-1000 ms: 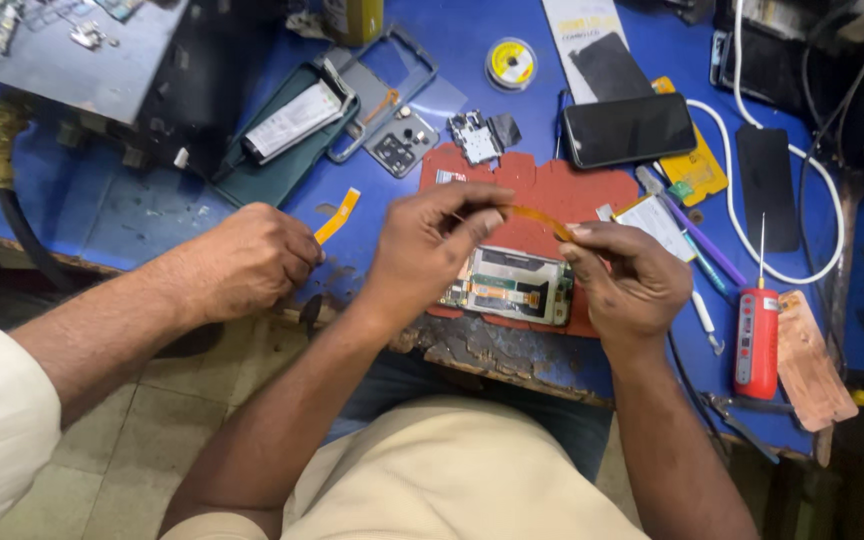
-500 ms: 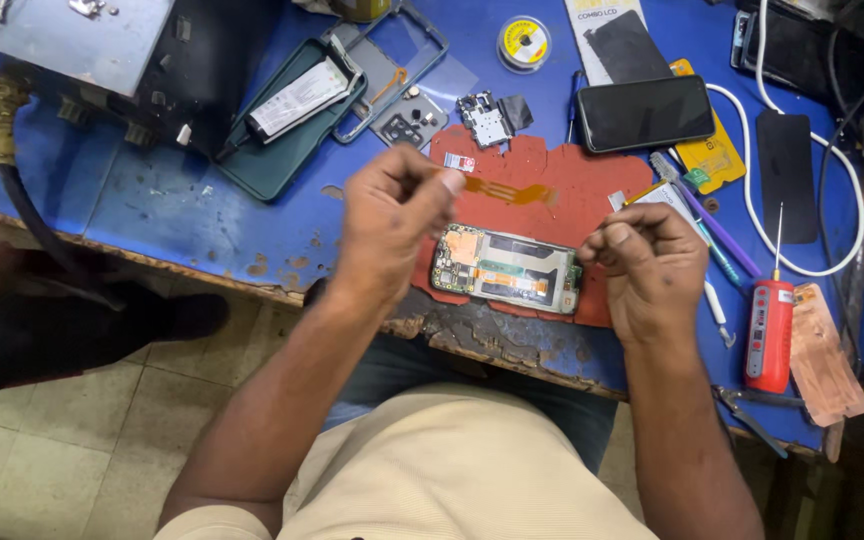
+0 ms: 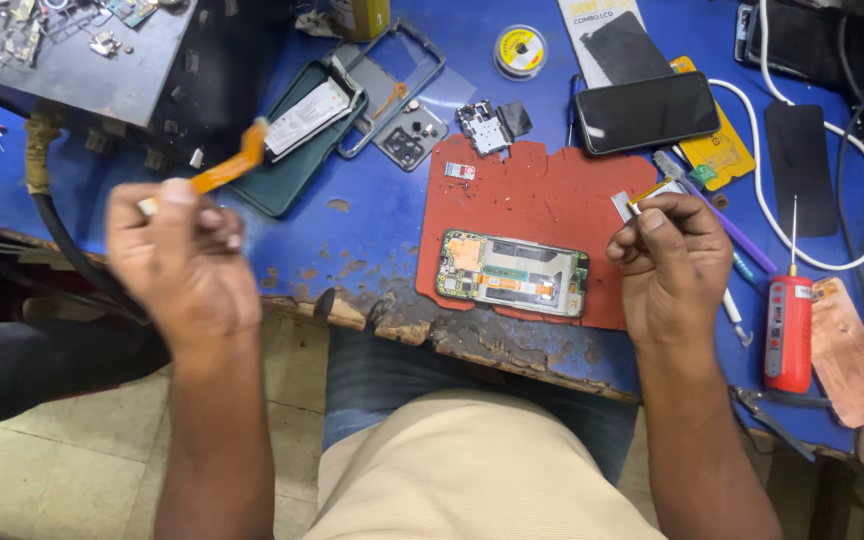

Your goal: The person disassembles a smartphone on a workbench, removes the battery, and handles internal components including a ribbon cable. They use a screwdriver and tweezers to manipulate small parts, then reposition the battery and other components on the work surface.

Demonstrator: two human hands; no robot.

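1. Blue workbench [image 3: 552,80] fills the upper part of the frame, with a worn and chipped front edge. It is in the same place as half a second ago.
2. Red mat [image 3: 532,200] lies in the middle of the frame, and the opened phone [image 3: 512,273] rests flat at its lower edge with the boards showing. The phone has not moved, but now no hand is over it.
3. Left hand [image 3: 184,262] has gone away from the mat to the left of the frame, past the front edge of the bench. It is raised, the back of the hand toward the camera, the fingers curled and pressed together, pinching the lower end of the orange flex strip [image 3: 224,168]. The strip, which lay over the mat a moment ago, now points up and to the right, free of the phone.
4. Right hand [image 3: 672,265] stays at the right edge of the mat. Its fingers are bent in, and thumb and forefinger pinch a small part with a gold rim [image 3: 652,191], just above the knuckles.
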